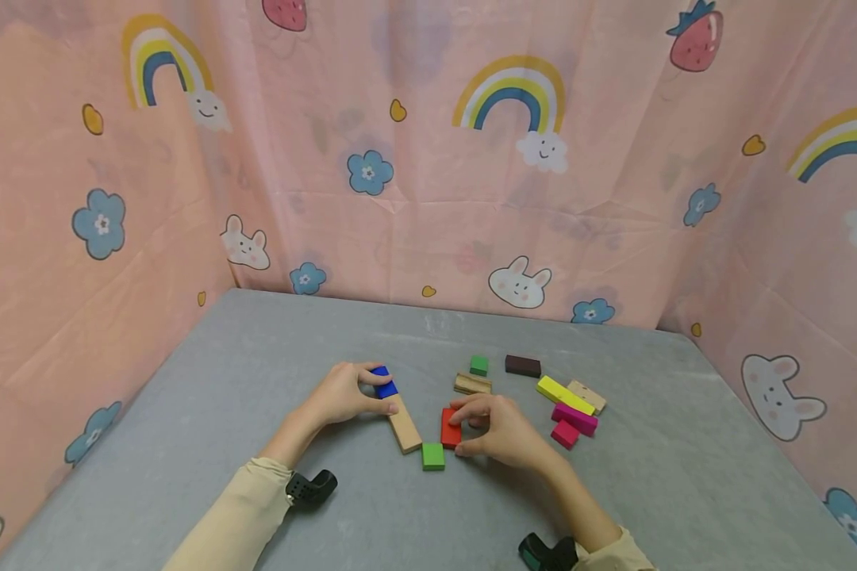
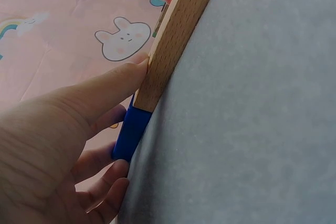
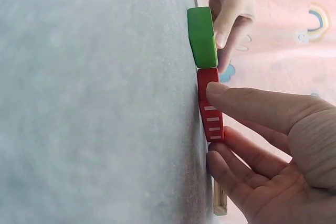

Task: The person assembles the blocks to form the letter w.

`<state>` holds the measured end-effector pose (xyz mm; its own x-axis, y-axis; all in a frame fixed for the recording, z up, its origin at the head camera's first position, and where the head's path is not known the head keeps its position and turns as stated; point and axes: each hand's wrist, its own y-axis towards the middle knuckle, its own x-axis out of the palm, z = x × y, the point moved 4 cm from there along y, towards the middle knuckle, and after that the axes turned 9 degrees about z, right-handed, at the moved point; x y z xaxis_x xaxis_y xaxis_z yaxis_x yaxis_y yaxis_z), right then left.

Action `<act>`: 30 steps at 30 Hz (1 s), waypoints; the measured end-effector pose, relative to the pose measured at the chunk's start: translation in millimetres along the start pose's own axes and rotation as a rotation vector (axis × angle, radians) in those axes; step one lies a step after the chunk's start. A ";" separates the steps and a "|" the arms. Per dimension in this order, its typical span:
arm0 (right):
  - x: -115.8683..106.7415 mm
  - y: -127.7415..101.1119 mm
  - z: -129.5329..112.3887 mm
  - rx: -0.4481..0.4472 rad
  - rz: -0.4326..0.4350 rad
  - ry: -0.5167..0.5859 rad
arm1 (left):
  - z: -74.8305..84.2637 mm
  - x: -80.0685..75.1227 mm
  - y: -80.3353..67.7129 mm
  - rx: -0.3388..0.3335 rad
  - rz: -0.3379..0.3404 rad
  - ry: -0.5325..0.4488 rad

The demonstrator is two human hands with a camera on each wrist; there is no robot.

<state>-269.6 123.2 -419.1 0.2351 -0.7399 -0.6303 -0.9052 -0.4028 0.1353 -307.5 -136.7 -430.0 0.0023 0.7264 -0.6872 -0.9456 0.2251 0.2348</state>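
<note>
My left hand holds a small blue block, fingers at its far end. The thumb touches the long natural-wood block, which lies end to end with the blue one. My right hand pinches a red block between thumb and fingers; the right wrist view shows white stripes on the red block's side. A light green block sits between the near ends of the wood and red blocks, in a bent row with them. All of them lie flat on the grey table.
Behind the right hand lie a grooved wooden block, a dark green block and a dark brown block. Further right are a yellow block, a wooden block and two magenta blocks. A pink printed curtain surrounds the grey table.
</note>
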 end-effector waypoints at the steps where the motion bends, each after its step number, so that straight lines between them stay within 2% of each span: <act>1: 0.0 0.0 0.0 0.001 0.000 0.002 | -0.1 -0.1 -0.1 0.000 0.000 -0.001; 12: -0.3 1.4 -0.4 0.005 -0.011 0.020 | -0.9 -1.3 -1.1 -0.003 -0.003 -0.003; 15: -8.0 1.9 -0.7 -0.018 -0.006 0.038 | -1.5 -2.3 -1.2 -0.001 0.001 -0.004; 18: -31.1 -1.4 1.5 -0.050 0.042 0.042 | -1.4 -3.6 -1.3 0.003 0.006 -0.004; 22: -80.6 -15.6 18.3 -0.077 0.121 -0.034 | 0.2 -4.0 -1.3 0.006 -0.001 -0.006; 26: -124.1 -32.1 45.9 -0.017 0.152 -0.108 | 1.1 -2.5 -0.5 0.012 -0.008 -0.010; 30: -143.9 -40.4 66.0 0.046 0.131 -0.115 | 1.0 -1.8 -0.7 0.012 -0.006 -0.013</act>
<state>-290.2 281.6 -384.3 0.0749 -0.7167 -0.6933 -0.9412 -0.2804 0.1883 -306.6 -137.5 -428.2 0.0127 0.7336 -0.6795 -0.9417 0.2373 0.2387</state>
